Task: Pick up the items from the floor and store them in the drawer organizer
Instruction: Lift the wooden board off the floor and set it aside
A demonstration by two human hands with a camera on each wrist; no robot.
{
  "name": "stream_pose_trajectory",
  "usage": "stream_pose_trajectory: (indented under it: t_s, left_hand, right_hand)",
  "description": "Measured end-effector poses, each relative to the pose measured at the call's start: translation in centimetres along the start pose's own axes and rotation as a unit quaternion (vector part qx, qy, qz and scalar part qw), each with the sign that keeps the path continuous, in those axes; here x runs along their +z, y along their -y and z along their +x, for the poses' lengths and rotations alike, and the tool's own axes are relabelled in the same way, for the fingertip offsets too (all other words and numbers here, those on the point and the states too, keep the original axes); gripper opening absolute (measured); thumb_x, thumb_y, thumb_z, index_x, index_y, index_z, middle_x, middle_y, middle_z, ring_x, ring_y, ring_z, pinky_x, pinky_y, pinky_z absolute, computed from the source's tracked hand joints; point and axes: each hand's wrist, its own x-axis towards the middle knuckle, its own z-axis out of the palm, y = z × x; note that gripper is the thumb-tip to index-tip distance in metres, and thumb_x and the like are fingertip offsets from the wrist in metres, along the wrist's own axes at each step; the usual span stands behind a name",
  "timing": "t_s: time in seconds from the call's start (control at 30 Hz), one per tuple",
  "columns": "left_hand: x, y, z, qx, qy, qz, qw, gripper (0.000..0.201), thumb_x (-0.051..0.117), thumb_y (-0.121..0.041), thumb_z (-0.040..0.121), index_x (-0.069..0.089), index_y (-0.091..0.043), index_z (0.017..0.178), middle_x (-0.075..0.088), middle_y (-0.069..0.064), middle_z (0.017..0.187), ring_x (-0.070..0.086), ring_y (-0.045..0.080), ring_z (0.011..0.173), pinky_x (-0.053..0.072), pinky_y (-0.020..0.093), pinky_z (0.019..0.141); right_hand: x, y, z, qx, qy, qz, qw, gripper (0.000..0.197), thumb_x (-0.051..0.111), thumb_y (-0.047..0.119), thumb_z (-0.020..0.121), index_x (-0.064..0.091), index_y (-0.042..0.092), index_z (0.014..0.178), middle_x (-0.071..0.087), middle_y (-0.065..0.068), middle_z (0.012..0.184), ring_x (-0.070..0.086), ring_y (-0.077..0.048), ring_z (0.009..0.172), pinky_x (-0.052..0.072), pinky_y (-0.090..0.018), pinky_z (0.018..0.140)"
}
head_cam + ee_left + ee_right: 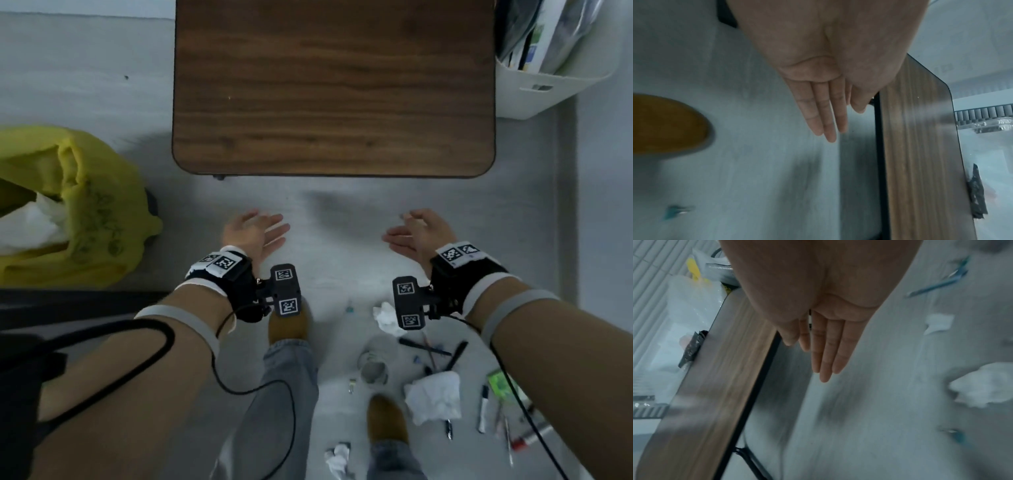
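Furthest left of the dark walnut-grain wooden table (334,85) slumps a crumpled yellow plastic bag (85,209) with white paper showing in its mouth, resting on the pale grey floor (85,68). Nearer the table's front edge, the left hand (255,233) is held out above the floor with palm turned inward and fingers (824,110) straight and together, gripping nothing; it is close to the table's near edge but apart from it. A black camera block with square printed markers (285,289) hangs from that wrist, above a tan-brown shoe (289,322).

Across from it, also in front of the table, the right hand (419,234) mirrors the pose, fingers (828,350) extended and relaxed, empty.

The things to be gathered lie scattered on the floor on the near side of the table, below and around the right wrist: a small crumpled white tissue (385,315), a grey roll of tape (373,368), black pens (442,353), a larger crumpled white tissue (433,395), a white marker with a dark cap (483,407), a green-printed packet (500,380) and another white wad (339,457) near the second shoe (387,421). Small teal bits (957,434) are too blurred to identify.

To the right of the table's far corner stands a white plastic storage bin (555,72) stuffed with papers and plastic sleeves.
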Motion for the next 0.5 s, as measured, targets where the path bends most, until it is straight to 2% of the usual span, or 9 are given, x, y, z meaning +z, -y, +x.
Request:
stream_pose_trajectory:
  t_s: [0.1, 0.17, 0.27, 0.33, 0.4, 0.5]
  left_hand:
    - [-2.5, 2.7, -4.9, 0.018, -0.035, 0.028, 0.999, 0.036, 0.05, -0.001, 0.099, 0.032, -0.018, 0.125, 0.067, 0.019, 0.11, 0.073, 0.033, 0.084, 0.058, 0.042, 0.073]
    - [-4.0, 4.5, -8.4, 0.024, -0.046, 0.049, 0.997, 0.038, 0.05, 0.0, 0.099, 0.032, -0.016, 0.127, 0.067, 0.019, 0.11, 0.073, 0.034, 0.087, 0.058, 0.045, 0.077]
    - [-6.1, 7.2, -14.0, 0.032, -0.038, 0.068, 0.996, 0.04, 0.053, 0.001, 0.098, 0.034, -0.01, 0.132, 0.068, 0.019, 0.109, 0.073, 0.036, 0.089, 0.06, 0.044, 0.075]
    - [-7.4, 9.5, -17.2, 0.038, -0.034, 0.089, 0.995, 0.039, 0.053, -0.001, 0.098, 0.035, -0.013, 0.129, 0.069, 0.016, 0.106, 0.074, 0.033, 0.086, 0.061, 0.044, 0.074]
    - [-8.9, 11.7, -19.6, 0.043, -0.04, 0.098, 0.993, 0.04, 0.053, -0.001, 0.098, 0.033, -0.016, 0.128, 0.069, 0.013, 0.099, 0.074, 0.031, 0.08, 0.06, 0.043, 0.072]
    - [-12.1, 15.2, -22.5, 0.033, -0.05, 0.121, 0.991, 0.039, 0.051, 0.002, 0.097, 0.032, -0.015, 0.126, 0.067, 0.009, 0.093, 0.071, 0.028, 0.077, 0.06, 0.041, 0.072]
  right_hand:
    - [-3.6, -2.3, -4.1, 0.01, 0.025, -0.07, 0.997, 0.009, 0.047, 0.01, 0.101, 0.055, 0.011, 0.104, 0.066, -0.024, 0.088, 0.072, -0.027, 0.071, 0.06, -0.031, 0.065]
    - [-5.5, -3.8, -6.7, 0.011, 0.056, -0.116, 0.992, 0.013, 0.048, 0.007, 0.1, 0.055, 0.016, 0.095, 0.067, -0.024, 0.088, 0.073, -0.024, 0.067, 0.061, -0.029, 0.063]
    - [-7.4, -5.7, -10.5, 0.016, 0.104, -0.161, 0.981, 0.021, 0.045, 0.002, 0.099, 0.053, 0.019, 0.089, 0.066, -0.025, 0.088, 0.073, -0.019, 0.059, 0.059, -0.025, 0.055]
    - [-8.4, -7.3, -12.8, 0.01, 0.114, -0.181, 0.977, 0.023, 0.044, 0.0, 0.098, 0.053, 0.019, 0.088, 0.066, -0.024, 0.085, 0.072, -0.021, 0.061, 0.06, -0.025, 0.057]
    - [-9.2, -9.1, -14.7, 0.009, 0.107, -0.196, 0.975, 0.023, 0.044, 0.001, 0.098, 0.054, 0.018, 0.087, 0.066, -0.024, 0.086, 0.07, -0.026, 0.069, 0.06, -0.027, 0.061]
    - [-9.9, -13.1, -17.3, 0.045, 0.104, -0.234, 0.965, 0.021, 0.047, 0.004, 0.098, 0.055, 0.016, 0.083, 0.066, -0.026, 0.09, 0.071, -0.029, 0.071, 0.06, -0.028, 0.062]
